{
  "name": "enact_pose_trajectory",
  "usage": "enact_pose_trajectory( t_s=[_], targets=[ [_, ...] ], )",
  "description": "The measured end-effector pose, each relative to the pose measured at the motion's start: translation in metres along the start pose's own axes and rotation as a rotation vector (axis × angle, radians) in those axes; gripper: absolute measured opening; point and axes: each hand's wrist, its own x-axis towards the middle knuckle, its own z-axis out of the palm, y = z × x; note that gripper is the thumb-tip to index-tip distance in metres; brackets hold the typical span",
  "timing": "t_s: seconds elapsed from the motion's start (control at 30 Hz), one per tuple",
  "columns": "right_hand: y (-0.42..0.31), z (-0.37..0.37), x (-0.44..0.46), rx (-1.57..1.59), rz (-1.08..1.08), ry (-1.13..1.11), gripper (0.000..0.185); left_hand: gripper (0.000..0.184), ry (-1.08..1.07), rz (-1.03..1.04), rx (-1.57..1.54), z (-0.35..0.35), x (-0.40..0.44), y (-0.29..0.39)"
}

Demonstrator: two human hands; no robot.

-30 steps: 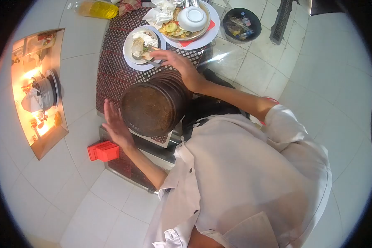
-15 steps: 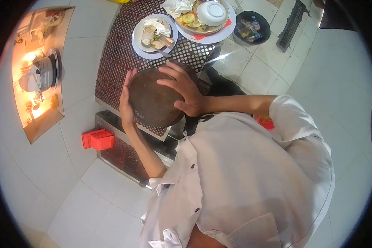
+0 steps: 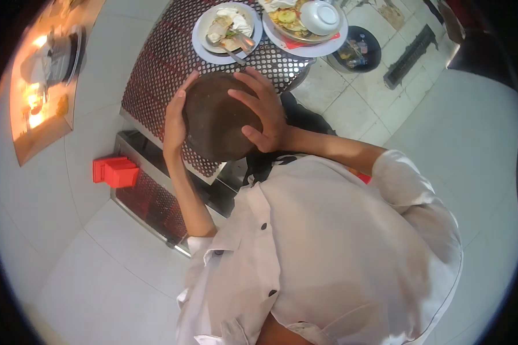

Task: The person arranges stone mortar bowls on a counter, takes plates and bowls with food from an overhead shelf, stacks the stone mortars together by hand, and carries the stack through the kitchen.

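Between my two hands is a dark brown round vessel with a smooth, curved surface, perhaps a clay pot; its opening is not visible. My left hand lies along its left side, fingers long and pointing away from me. The fingers of my right hand are spread over its right side, with the thumb on the surface nearer me. The vessel is over the near edge of a perforated metal table. Just beyond it stands a plate with a bowl of food scraps, crumpled tissue and cutlery.
At the back right of the table is a plate of leftovers with an upturned white bowl. A black bin stands on the tiled floor. Red containers sit on the left below the table. A lit hatch with stacked dishes opens in the left wall.
My view has shifted, so the table and dishes sit a little differently in it. Both hands remain on the vessel, which appears slightly higher in view.
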Motion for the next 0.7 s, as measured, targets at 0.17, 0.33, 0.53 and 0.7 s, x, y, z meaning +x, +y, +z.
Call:
enact_pose_trajectory(
  t_s=[0.17,0.33,0.53,0.7],
  targets=[
    [-0.001,-0.027,0.031,0.200,0.212,-0.044,0.056,0.070,0.201,0.156,-0.226,-0.007,-0.032,-0.023],
    [0.019,-0.017,0.071,0.305,0.296,-0.107,0.056,0.068,0.344,0.127,-0.184,0.018,-0.057,-0.022],
    [0.028,-0.002,0.070,0.473,0.535,-0.479,0.070,0.068,0.513,0.192,-0.187,0.046,-0.062,-0.023],
    [0.045,-0.004,0.102,0.611,0.609,-0.666,0.067,0.072,0.696,0.339,-0.083,0.055,-0.070,-0.047]
  ],
)
